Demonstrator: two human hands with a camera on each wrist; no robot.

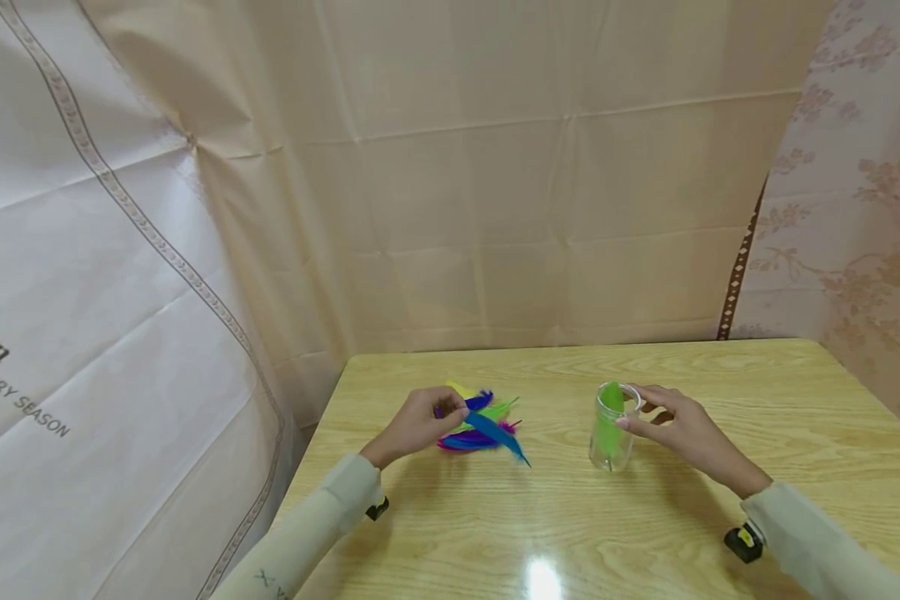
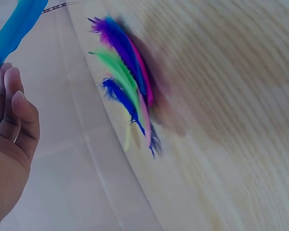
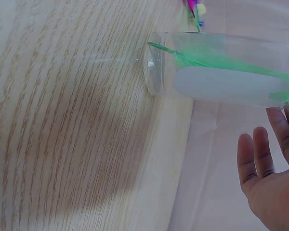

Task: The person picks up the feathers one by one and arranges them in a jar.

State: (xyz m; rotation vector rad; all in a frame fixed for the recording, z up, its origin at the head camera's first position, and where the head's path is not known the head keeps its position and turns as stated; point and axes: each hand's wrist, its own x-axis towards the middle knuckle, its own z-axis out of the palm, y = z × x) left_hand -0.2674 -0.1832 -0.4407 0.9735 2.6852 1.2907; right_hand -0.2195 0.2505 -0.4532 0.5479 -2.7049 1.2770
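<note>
Thumb and fingers of my left hand [image 1: 426, 419] pinch a blue feather [image 1: 497, 433] by one end, its other end slanting down to the right. In the left wrist view that blue feather [image 2: 19, 26] rises from the fingertips. Beneath and beside this hand lies a loose pile of feathers [image 2: 130, 72] in purple, blue, pink, green and yellow. A clear jar [image 1: 598, 454] stands upright on the table, a green feather [image 1: 610, 421] inside it. My right hand [image 1: 682, 429] holds the jar near its rim, thumb in front and fingers behind; some fingers stay off the jar.
The light wooden table [image 1: 570, 517] carries the pile and the jar. Beige cloth [image 1: 510, 208] hangs behind its far edge, with a white printed sheet [image 1: 105, 333] at left and a floral one [image 1: 870, 208] at right.
</note>
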